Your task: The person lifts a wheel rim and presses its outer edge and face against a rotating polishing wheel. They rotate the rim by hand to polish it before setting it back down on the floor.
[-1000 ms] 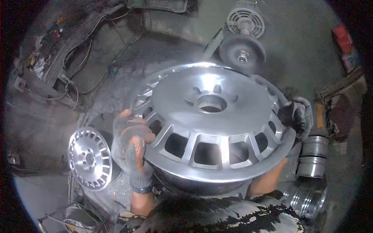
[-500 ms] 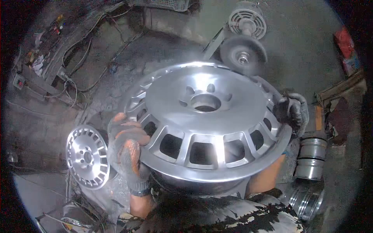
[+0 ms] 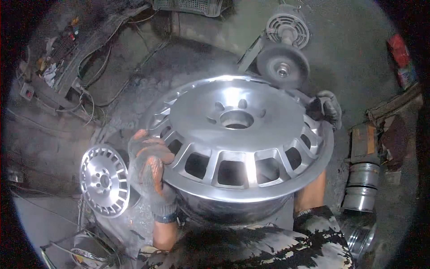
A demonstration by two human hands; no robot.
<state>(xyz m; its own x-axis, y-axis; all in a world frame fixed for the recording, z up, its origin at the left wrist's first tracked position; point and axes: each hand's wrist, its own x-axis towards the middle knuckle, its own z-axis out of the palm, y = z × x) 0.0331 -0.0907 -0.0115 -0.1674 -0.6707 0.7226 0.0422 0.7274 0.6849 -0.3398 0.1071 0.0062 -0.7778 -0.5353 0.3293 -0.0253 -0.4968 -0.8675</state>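
A large silver alloy wheel rim (image 3: 268, 134) lies tilted in front of me, its face up, with a round centre bore and window-like slots around the edge. My left hand (image 3: 152, 170), in a grey glove with orange patches, is closed on the rim's left edge. On the far right edge, my right hand (image 3: 330, 110) grips the rim in a dark, dirty grey glove; its fingertips are partly hidden. Just beyond the rim's far edge is a round buffing wheel (image 3: 280, 62), blurred as if spinning, and it seems close to the metal.
A motor (image 3: 287, 29) stands behind the buffing wheel. Another slotted wheel rim (image 3: 105, 179) leans at the left. Stacked metal rims (image 3: 360, 197) stand at the right. Cables (image 3: 96, 71) run along the left, and a crate (image 3: 188, 5) sits at the back.
My right hand has moved farther from me along the rim's right edge. The rim has shifted slightly, while my left hand keeps its hold on the left edge.
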